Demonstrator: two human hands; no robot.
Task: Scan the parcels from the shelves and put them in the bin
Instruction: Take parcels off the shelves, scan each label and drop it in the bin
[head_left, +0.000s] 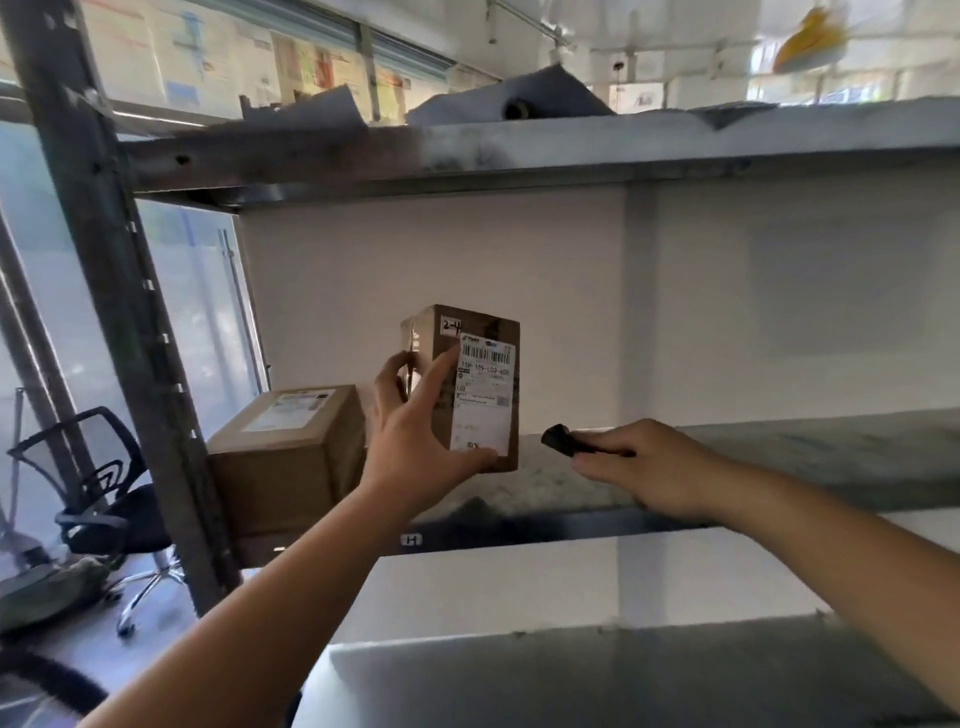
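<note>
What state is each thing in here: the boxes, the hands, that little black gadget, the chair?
Upright parcel: standing on end, sealed, label facing the camera, held by the left hand.
Left hand: gripping the upright parcel.
Scanner: held in the right hand, pointing left toward the parcel.
Right hand: curled round the scanner.
Second parcel: sealed, resting on the shelf, untouched.
Office chair: unoccupied.

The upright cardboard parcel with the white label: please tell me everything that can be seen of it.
The small brown cardboard parcel stands upright on the grey metal shelf, to the right of a larger brown cardboard box. Shiny clear tape covers its faces. A white shipping label with a barcode faces the camera, and "2-4" is handwritten near the top. The left hand grips its left side and bottom corner.
</note>
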